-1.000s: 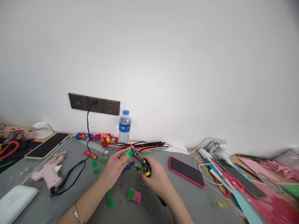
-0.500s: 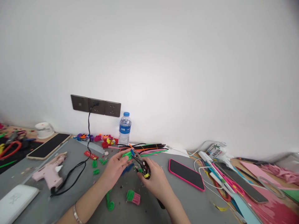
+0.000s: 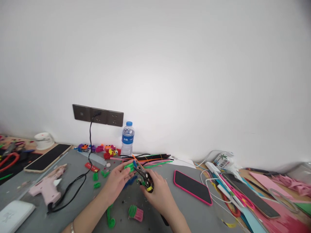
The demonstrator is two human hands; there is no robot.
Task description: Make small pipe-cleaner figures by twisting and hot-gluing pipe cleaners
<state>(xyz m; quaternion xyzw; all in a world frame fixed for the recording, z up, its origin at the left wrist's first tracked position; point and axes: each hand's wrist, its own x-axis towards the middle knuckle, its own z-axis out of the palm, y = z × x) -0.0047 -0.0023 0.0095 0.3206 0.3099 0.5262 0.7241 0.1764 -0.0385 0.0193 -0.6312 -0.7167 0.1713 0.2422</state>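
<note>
Pinched in the fingers of my left hand [image 3: 119, 177] is a small green pipe-cleaner piece [image 3: 130, 166] with a blue bit at its right end. My right hand [image 3: 156, 188] is wrapped round a pair of pliers [image 3: 145, 177] with dark handles and a yellow mark. Their jaw tips meet the blue end of the green piece; whether they grip it I cannot tell. Below my hands lie a green-and-pink pipe-cleaner piece [image 3: 136, 213] and a green one with a curled end [image 3: 110, 221]. Left of my left hand rest small green pieces [image 3: 97, 185].
A pink glue gun [image 3: 47, 189] with a black cord lies left. Pipe cleaners [image 3: 155, 158] and a water bottle [image 3: 128, 139] are by the wall. Right are a pink-cased phone [image 3: 192, 187] and white cables. Another phone [image 3: 48, 158] and a white power bank [image 3: 16, 215] are left.
The whole view has shifted slightly, so everything sits a little lower and further left. Both hands keep the green piece and pliers together in nearly the same pose.
</note>
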